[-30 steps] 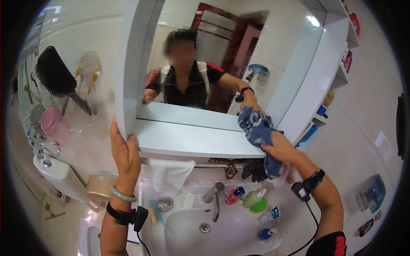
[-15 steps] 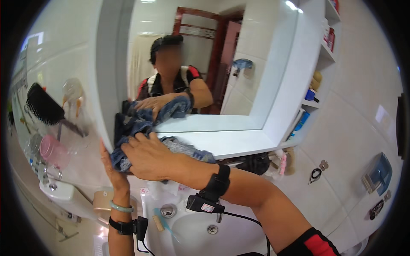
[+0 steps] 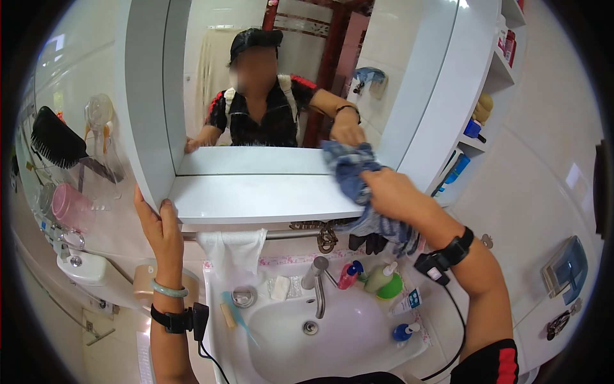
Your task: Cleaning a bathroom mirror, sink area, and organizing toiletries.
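My right hand (image 3: 396,195) grips a bunched blue patterned cloth (image 3: 353,182). The cloth lies against the right end of the white ledge (image 3: 256,197) of a framed mirror (image 3: 300,121), part of it hanging below the edge. At the ledge's lower left corner, my left hand (image 3: 160,233) holds the white mirror frame (image 3: 144,121), thumb on the front and fingers along the outer side. Reflected in the mirror are a person and the cloth.
Below is a white sink (image 3: 288,352) with a faucet (image 3: 318,294), a soap bar (image 3: 279,288) and several bottles. A white towel (image 3: 231,248) hangs on a rail under the ledge. Left, a black hairbrush (image 3: 57,137) and pink cup (image 3: 71,206); right, shelves (image 3: 470,144) with toiletries.
My right hand has carried the cloth from the ledge's left corner across to its right end. My left hand stays at the left corner. More of the sink shows.
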Tool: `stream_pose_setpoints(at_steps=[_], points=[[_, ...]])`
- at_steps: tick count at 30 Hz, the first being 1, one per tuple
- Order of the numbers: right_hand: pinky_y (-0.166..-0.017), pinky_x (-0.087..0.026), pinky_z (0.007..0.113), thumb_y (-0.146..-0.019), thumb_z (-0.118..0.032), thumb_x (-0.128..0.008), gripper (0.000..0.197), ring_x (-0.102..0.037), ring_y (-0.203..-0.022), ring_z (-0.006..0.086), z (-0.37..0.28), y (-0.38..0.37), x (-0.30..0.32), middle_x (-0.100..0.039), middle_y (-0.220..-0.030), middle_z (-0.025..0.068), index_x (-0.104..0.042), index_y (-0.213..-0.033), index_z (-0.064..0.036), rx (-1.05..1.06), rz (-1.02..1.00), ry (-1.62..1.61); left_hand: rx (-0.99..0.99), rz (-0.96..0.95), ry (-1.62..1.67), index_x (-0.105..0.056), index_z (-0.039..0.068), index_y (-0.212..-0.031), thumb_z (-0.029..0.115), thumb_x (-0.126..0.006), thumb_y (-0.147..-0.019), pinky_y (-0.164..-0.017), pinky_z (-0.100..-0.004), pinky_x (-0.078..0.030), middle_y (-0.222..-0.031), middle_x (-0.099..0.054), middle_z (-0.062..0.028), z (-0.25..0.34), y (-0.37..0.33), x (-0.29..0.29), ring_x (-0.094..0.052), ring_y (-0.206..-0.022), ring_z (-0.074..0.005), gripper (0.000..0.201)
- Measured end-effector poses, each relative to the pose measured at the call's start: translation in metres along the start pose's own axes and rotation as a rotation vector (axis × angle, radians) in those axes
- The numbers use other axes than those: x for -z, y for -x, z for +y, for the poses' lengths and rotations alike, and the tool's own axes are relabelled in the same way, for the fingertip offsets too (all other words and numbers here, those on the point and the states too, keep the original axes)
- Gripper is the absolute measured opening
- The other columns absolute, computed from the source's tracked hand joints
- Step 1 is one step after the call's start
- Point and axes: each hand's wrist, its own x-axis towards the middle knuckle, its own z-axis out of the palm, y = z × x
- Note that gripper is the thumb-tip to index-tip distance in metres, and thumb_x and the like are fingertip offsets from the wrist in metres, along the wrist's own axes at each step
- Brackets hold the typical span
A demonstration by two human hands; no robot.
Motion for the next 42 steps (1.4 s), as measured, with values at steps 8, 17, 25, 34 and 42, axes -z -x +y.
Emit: stream_pose_setpoints(at_steps=[8, 17, 25, 34, 42], points=[[-0.076, -0.053, 0.042, -0.077, -0.014, -0.054, 0.026, -0.066, -0.093, 0.0329, 0.025, -0.009, 0.005, -0.067, -0.099, 0.0194, -0.068, -0.094, 0.0016, -0.152, -0.170, 0.246, -0.068, 0.035, 0.027, -0.032, -0.002, -0.137, 0.001, -0.044, -0.085, -0.095, -0.0277, -0.037, -0.126, -0.044, -0.0130, -0.010, -0.004, -0.001, -0.047, -0.108, -0.0181, 0.053], [-0.081, -0.050, 0.041, -0.079, -0.021, -0.057, 0.034, -0.064, -0.091, 0.0370, 0.060, 0.012, 0.060, -0.066, -0.096, 0.0234, -0.063, -0.100, 0.0047, 0.091, -0.486, 0.147, -0.014, 0.047, 0.045, -0.035, -0.003, -0.135, 0.003, -0.044, -0.085, -0.096, -0.0294, -0.036, -0.126, -0.046, -0.0161, -0.014, -0.001, -0.001, -0.048, -0.109, -0.0206, 0.051], [-0.080, -0.048, 0.039, -0.078, -0.013, -0.060, 0.032, -0.062, -0.092, 0.0372, 0.053, -0.004, 0.033, -0.064, -0.095, 0.0248, -0.062, -0.108, -0.0023, 0.036, 0.249, -0.405, 0.009, 0.015, 0.072, -0.036, -0.004, -0.134, 0.003, -0.043, -0.084, -0.097, -0.0310, -0.037, -0.126, -0.046, -0.0183, -0.006, -0.001, -0.002, -0.048, -0.110, -0.0239, 0.051], [-0.064, -0.049, 0.048, -0.074, -0.016, -0.065, 0.023, -0.065, -0.073, 0.0375, -0.173, -0.070, 0.020, -0.065, -0.076, 0.0214, -0.061, -0.090, -0.0002, 0.407, 0.295, -0.138, 0.171, -0.018, 0.151, -0.035, -0.004, -0.134, 0.001, -0.043, -0.083, -0.098, -0.0340, -0.037, -0.128, -0.046, -0.0201, -0.007, 0.004, -0.004, -0.049, -0.112, -0.0256, 0.052], [-0.077, -0.050, 0.041, -0.071, -0.009, -0.060, 0.033, -0.064, -0.087, 0.0333, -0.197, -0.063, 0.023, -0.065, -0.093, 0.0208, -0.063, -0.103, -0.0047, 0.921, 0.434, -0.485, -0.039, 0.015, 0.124, -0.035, -0.003, -0.135, 0.003, -0.044, -0.090, -0.099, -0.0313, -0.035, -0.129, -0.045, -0.0167, -0.009, -0.002, -0.001, -0.047, -0.114, -0.0229, 0.047]])
